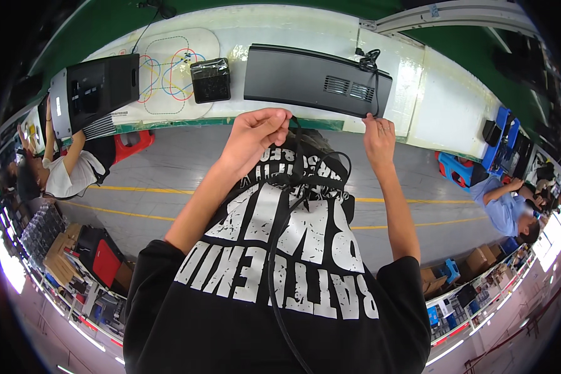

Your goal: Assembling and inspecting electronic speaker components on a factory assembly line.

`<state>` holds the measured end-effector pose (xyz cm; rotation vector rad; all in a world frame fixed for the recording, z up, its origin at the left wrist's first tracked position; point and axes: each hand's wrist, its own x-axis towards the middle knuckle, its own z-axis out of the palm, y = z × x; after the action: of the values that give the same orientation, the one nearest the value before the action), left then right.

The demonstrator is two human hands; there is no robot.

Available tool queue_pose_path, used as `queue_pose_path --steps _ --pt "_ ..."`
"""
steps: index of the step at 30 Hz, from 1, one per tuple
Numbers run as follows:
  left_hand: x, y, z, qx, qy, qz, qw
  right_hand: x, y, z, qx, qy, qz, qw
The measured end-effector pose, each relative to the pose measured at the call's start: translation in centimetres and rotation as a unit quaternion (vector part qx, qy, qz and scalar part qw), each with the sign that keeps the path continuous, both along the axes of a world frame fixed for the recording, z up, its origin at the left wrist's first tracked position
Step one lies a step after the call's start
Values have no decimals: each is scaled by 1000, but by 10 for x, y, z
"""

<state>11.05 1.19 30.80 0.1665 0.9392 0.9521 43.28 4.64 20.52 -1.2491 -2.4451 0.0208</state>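
My left hand (pixel 255 138) is closed in a pinch in front of my chest, just off the table's near edge. A thin black cord (pixel 297 132) hangs from its fingertips against my black shirt. My right hand (pixel 379 138) is raised at the table edge, thumb and fingers pinched together. A black cable (pixel 377 87) runs down to those fingertips from a bundled coil lying over the right end of a long dark grey flat device (pixel 287 78). Two vent grilles show on that device's top. Whether the right fingertips also touch its near corner cannot be made out.
Left of the device stand a black box (pixel 210 81) with shiny film and a dark panel-like unit (pixel 103 87), near a mat (pixel 168 109) with coloured loops. A co-worker (pixel 68 174) sits at the left, another (pixel 505 202) at the right. Red and blue stools stand by the table.
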Motion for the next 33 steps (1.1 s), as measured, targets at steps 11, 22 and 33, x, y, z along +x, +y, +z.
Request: queue_pose_path --steps 11,22,33 --pt "1 13 50 54 -223 8 973 -6 -11 3 -16 -51 -69 996" --pt "-4 18 50 115 -243 -31 963 -128 4 190 -221 400 -44 888" --pt "-16 15 49 88 -118 -141 979 -148 7 204 -172 315 133 924"
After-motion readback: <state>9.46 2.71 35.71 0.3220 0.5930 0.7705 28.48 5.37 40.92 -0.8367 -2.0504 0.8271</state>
